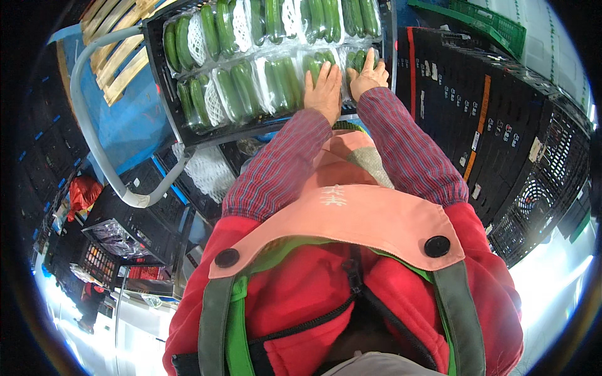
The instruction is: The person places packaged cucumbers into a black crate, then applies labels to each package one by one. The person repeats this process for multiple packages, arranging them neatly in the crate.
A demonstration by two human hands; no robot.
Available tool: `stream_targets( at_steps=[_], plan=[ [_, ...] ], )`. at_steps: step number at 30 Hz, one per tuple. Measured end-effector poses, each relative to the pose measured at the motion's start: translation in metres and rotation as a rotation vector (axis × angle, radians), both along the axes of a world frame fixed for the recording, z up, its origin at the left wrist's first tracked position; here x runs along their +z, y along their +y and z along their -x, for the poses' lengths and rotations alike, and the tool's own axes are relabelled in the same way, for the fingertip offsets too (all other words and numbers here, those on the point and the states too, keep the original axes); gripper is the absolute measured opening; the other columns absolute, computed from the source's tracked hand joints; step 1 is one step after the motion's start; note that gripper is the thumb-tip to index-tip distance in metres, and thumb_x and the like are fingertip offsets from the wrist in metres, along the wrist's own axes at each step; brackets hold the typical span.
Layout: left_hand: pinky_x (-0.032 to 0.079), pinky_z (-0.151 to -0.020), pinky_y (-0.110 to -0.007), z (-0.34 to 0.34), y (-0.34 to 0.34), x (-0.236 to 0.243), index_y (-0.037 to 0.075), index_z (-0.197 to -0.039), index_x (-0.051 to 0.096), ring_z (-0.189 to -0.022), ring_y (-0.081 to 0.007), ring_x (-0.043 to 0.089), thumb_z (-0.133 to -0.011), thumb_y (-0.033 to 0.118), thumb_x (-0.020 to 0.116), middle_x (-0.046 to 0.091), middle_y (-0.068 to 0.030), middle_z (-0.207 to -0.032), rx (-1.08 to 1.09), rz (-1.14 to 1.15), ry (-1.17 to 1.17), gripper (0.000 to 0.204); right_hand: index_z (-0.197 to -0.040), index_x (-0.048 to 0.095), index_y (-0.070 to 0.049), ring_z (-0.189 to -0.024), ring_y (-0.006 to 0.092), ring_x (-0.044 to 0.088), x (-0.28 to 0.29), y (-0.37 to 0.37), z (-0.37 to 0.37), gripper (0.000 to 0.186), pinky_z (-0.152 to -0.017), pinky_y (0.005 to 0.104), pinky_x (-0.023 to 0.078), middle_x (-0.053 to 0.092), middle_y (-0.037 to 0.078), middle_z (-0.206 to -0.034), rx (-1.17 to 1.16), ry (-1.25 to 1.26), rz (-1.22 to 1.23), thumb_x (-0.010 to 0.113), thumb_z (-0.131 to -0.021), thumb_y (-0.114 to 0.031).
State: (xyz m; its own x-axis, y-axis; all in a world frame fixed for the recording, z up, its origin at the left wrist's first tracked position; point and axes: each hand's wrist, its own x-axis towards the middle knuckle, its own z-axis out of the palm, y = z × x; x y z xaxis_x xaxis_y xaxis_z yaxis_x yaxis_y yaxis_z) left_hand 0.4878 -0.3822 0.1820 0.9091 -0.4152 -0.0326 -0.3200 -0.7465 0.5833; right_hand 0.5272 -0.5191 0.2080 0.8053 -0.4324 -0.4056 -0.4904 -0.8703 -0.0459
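Left hand (324,91) and right hand (369,76) down on the near row!

And there's the left palm, laid flat over a clear-wrapped cucumber pack (283,81), fingers pointing away from the body. Just beside it, the right hand rests on the row's right end, index finger stretched forward. Two rows fill the black crate (219,136), with white foam netting (241,28) around some cucumbers! Out left, a grey tubular handle (81,116) curves past a wooden pallet (125,59). On the right, black crates (489,119) stand stacked, a green crate (495,28) beyond them.
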Motion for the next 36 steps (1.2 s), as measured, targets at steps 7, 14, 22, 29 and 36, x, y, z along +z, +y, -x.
stream_targets(
  at_steps=[7,14,22,29,36],
  plan=[
    [0.024,-0.112,-0.063,-0.005,-0.003,0.002,0.005,-0.137,0.048,-0.143,-0.026,0.029,-0.086,0.014,0.059,0.042,-0.0066,-0.146,-0.009,-0.061,0.004,0.052,-0.147,0.031,-0.003,-0.121,0.0442,0.047,-0.032,-0.013,0.026,0.069,-0.096,0.0516,0.043,0.041,0.026,-0.143,0.145,-0.339,0.006,0.062,-0.092,-0.032],
    [0.018,-0.109,-0.071,-0.059,-0.003,0.015,0.008,-0.134,0.054,-0.14,-0.029,0.036,-0.086,0.02,0.058,0.049,-0.007,-0.144,0.013,0.091,-0.214,0.05,-0.145,0.036,-0.003,-0.114,0.044,0.05,-0.036,-0.014,0.027,0.067,-0.095,0.0512,0.043,0.045,0.027,-0.139,0.176,-0.425,0.031,0.064,-0.091,-0.03],
    [0.014,-0.112,-0.07,-0.17,0.009,-0.004,0.017,-0.139,0.05,-0.148,-0.03,0.02,-0.082,0.031,0.067,0.033,-0.0057,-0.156,-0.311,-0.274,-0.202,0.061,-0.141,0.039,-0.003,-0.113,0.046,0.046,-0.015,-0.016,0.033,0.07,-0.099,0.0535,0.04,0.042,0.029,-0.135,0.219,-0.501,-0.049,0.073,-0.082,-0.018],
    [0.007,-0.111,-0.074,-0.181,0.01,-0.009,0.02,-0.141,0.049,-0.15,-0.0321,0.01,-0.077,0.036,0.076,0.026,-0.0062,-0.159,-0.295,-0.225,-0.124,0.071,-0.141,0.041,-0.004,-0.11,0.0459,0.047,-0.024,-0.017,0.028,0.07,-0.096,0.054,0.041,0.044,0.028,-0.134,0.203,-0.489,-0.078,0.075,-0.08,-0.016],
    [0.003,-0.113,-0.072,-0.182,0.012,0.009,0.016,-0.148,0.041,-0.151,-0.0315,0.012,-0.076,0.042,0.074,0.024,-0.0103,-0.161,-0.188,-0.098,-0.047,0.083,-0.142,0.04,-0.005,-0.116,0.0457,0.046,-0.012,-0.018,0.019,0.065,-0.099,0.0525,0.04,0.04,0.027,-0.139,0.185,-0.359,-0.111,0.069,-0.086,-0.024]
  ],
)
